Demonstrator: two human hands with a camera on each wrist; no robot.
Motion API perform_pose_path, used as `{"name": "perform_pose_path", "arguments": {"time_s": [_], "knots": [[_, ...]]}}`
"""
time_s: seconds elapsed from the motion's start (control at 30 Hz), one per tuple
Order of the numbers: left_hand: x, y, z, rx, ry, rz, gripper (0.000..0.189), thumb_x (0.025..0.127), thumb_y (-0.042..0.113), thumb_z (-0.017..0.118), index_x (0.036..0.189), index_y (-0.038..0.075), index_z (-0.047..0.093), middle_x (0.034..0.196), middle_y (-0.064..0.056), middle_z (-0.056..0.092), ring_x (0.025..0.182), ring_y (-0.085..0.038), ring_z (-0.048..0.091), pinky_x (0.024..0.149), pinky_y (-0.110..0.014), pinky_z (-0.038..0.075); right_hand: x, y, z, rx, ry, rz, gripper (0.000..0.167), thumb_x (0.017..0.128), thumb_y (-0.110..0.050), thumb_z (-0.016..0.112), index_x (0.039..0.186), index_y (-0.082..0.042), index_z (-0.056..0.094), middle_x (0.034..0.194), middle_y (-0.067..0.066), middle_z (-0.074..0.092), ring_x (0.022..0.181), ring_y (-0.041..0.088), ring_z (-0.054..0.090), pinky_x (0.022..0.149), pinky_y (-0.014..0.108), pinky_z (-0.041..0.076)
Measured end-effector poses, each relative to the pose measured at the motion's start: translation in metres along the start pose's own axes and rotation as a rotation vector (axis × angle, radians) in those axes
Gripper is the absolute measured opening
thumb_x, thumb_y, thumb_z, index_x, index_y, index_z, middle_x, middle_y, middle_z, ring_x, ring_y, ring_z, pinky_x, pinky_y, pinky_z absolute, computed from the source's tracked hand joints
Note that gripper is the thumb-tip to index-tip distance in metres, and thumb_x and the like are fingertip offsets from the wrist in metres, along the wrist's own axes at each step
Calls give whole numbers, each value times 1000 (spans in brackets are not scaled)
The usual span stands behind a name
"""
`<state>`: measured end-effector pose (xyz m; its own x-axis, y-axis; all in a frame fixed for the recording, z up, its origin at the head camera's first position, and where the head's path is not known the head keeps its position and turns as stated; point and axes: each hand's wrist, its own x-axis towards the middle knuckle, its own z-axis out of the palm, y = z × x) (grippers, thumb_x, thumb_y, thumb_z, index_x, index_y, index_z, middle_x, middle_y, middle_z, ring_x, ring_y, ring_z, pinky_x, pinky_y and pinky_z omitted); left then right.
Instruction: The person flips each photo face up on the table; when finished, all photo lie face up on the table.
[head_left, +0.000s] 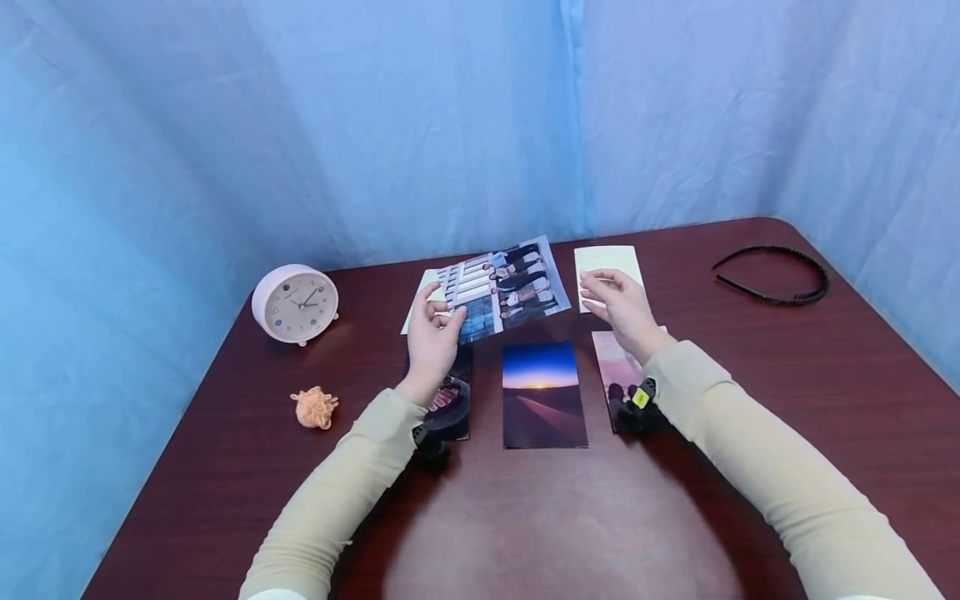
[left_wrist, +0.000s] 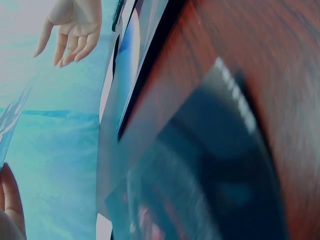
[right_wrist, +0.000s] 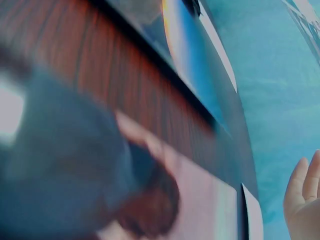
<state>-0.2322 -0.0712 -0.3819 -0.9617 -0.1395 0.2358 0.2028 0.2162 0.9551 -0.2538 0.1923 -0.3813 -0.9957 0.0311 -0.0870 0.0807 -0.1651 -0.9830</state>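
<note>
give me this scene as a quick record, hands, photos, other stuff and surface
left hand: holds group photo by one end, tilted above the table
right hand: holds nothing, fingers loosely bent
photos lying in row: dark photo at left, partly hidden; sunset photo in middle; pink photo at right, partly hidden
behind row: left pale card, mostly covered from view; right pale card
far left: white clock, peach scrunchie nearer
far right: black headband
surface: dark red-brown table
</note>
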Motion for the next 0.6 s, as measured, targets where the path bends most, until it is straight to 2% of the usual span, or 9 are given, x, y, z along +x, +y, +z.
{"name": "perform_pose_path", "arguments": {"time_s": [0.13, 0.23, 0.3, 0.43, 0.6], "knots": [[1, 5, -7, 118, -55, 48, 55, 91, 7, 61, 142, 9, 40, 91, -10, 54, 68, -13, 48, 59, -19, 41, 3, -8, -5, -250, -24, -73, 37, 93, -29, 61, 119, -5, 52, 97, -4, 55, 97, 12, 57, 99, 36, 46], [3, 10, -11, 187, -84, 117, 51, 92, 7, 60, 141, 8, 44, 91, -14, 56, 65, -14, 47, 56, -20, 38, 4, -16, -6, -451, -56, -131, 50, 92, -35, 61, 128, -1, 48, 108, 3, 56, 106, 20, 55, 101, 43, 43], [4, 13, -13, 219, -101, 153, 48, 93, 6, 59, 139, 8, 47, 91, -14, 57, 63, -14, 46, 54, -21, 37, 3, -22, -5, -551, -85, -155, 53, 91, -38, 62, 129, -3, 49, 118, 10, 55, 112, 26, 53, 100, 46, 42], [5, 20, -16, 256, -134, 213, 41, 93, 5, 56, 134, 6, 53, 88, -15, 59, 62, -13, 44, 52, -21, 35, 2, -29, 1, -660, -148, -185, 53, 89, -37, 65, 128, -5, 50, 126, 18, 54, 116, 31, 51, 98, 49, 43], [6, 23, -16, 275, -147, 241, 33, 94, 5, 55, 126, 6, 61, 88, -16, 65, 63, -14, 47, 54, -21, 36, 0, -27, 9, -733, -229, -229, 47, 89, -31, 67, 125, -5, 53, 124, 19, 56, 112, 32, 55, 90, 47, 49]]}}
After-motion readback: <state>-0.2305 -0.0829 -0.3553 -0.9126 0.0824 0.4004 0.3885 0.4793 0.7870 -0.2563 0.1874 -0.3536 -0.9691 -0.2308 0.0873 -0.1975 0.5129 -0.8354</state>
